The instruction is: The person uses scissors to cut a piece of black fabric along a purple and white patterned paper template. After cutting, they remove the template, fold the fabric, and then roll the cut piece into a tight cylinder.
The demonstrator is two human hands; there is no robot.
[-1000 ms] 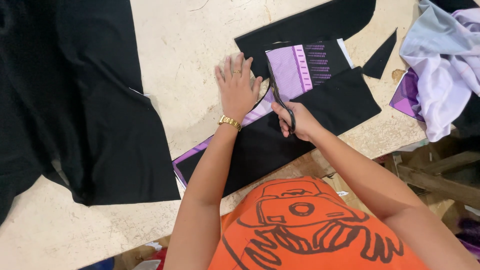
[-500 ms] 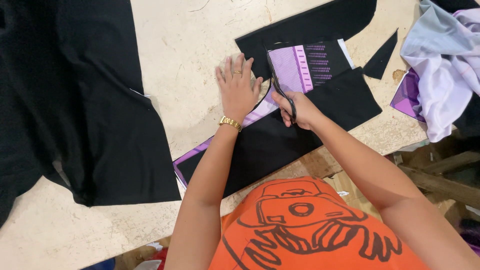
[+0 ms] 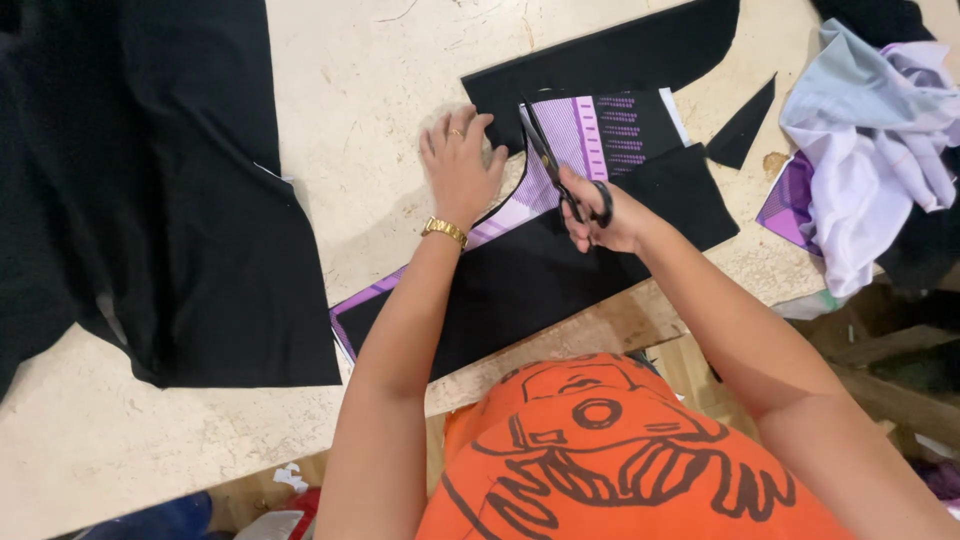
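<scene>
The right hand (image 3: 605, 215) is clamped around the handles of black-handled steel scissors (image 3: 560, 170), blades pointing away from the body and biting into a flat piece of black cloth backed by a purple striped pattern sheet (image 3: 590, 135). This layered piece lies near the front edge of the pale, scuffed surface (image 3: 370, 110). The left hand (image 3: 460, 165), fingers spread and holding nothing, presses flat on the cloth just left of the blades. The step in hand looks like cutting along the pattern's edge; continuing the cut calls for keeping the layers pinned while the blades advance. A larger black cloth (image 3: 190, 200) lies well apart at the left, crumpled lilac garments (image 3: 860, 150) at the right.
</scene>
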